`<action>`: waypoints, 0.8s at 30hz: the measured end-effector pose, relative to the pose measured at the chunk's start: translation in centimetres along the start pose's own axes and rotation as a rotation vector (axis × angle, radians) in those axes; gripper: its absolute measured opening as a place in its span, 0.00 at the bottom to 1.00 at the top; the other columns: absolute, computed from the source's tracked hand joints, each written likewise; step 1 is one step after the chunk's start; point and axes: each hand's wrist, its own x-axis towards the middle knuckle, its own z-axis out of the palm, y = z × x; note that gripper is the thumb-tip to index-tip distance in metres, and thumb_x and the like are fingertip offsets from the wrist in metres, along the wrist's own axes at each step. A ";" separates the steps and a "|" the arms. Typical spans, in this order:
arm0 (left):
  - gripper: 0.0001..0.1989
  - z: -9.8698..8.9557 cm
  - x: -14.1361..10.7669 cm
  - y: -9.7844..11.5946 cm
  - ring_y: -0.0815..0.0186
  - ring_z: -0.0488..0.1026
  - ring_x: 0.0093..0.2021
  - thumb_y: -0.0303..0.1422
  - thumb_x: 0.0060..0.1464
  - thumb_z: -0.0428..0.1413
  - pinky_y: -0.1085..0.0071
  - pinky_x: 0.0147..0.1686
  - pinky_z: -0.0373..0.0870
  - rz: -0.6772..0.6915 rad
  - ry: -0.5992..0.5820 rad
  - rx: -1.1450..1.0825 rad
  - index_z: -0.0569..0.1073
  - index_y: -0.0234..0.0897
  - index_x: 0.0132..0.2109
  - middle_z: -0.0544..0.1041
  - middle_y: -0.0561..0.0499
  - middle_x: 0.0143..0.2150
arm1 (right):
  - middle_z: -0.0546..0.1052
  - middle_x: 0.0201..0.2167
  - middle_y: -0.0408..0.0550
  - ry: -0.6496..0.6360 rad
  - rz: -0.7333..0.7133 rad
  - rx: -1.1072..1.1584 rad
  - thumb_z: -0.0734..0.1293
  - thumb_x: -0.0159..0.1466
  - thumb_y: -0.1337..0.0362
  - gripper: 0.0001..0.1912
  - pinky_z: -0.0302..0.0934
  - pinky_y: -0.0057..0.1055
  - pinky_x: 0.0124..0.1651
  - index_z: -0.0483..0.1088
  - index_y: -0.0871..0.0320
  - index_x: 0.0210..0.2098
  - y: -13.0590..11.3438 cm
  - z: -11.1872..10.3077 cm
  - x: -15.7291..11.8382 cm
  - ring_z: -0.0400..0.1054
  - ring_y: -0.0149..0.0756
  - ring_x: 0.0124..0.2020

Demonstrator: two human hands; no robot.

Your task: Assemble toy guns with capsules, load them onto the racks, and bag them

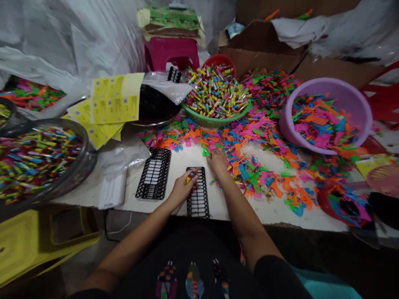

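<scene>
My left hand [183,187] is closed around a small yellow-and-red plastic tube [189,177], above the far half of a black plastic rack [197,203] with rows of rounded slots. My right hand [219,162] reaches to the edge of a spread of bright plastic pieces [249,166], some shaped like toy guns. Its fingers are bent and slightly apart, touching the pieces beside a green piece [206,153]; whether they grip one is hidden. Left of my left hand lies a second black rack [153,173], apparently stacked on another.
A green basin [215,121] heaped with small tubes stands behind. At right is a purple tub [286,112] of plastic pieces; at left, a clear basin [89,145] of tubes. Yellow label sheets [115,99], a white box [112,191] and a yellow stool [18,245] are also on the left.
</scene>
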 end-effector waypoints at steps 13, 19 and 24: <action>0.19 0.3 0.8 2.1 0.74 0.67 0.21 0.41 0.46 0.55 0.81 0.16 0.61 0.029 -0.016 -0.137 0.68 0.34 0.43 0.69 0.54 0.25 | 0.71 0.25 0.43 0.007 -0.238 0.938 0.62 0.55 0.64 0.06 0.59 0.26 0.30 0.68 0.57 0.32 0.1 -6.6 -8.0 0.64 0.29 0.26; 0.17 1.4 -1.1 3.1 0.78 0.54 0.14 0.43 0.46 0.54 0.82 0.13 0.49 -0.031 -0.106 -0.124 0.67 0.34 0.37 0.58 0.61 0.15 | 0.67 0.21 0.38 0.207 0.207 1.445 0.64 0.54 0.57 0.11 0.58 0.25 0.27 0.66 0.57 0.34 -1.5 -5.1 -7.9 0.61 0.26 0.22; 0.18 2.1 -1.9 3.2 0.78 0.54 0.13 0.45 0.47 0.52 0.81 0.11 0.47 -0.047 -0.109 -0.167 0.64 0.34 0.39 0.62 0.60 0.18 | 0.61 0.20 0.37 0.239 0.222 1.419 0.63 0.56 0.56 0.13 0.55 0.24 0.28 0.61 0.59 0.22 -3.8 -3.9 -8.7 0.56 0.24 0.22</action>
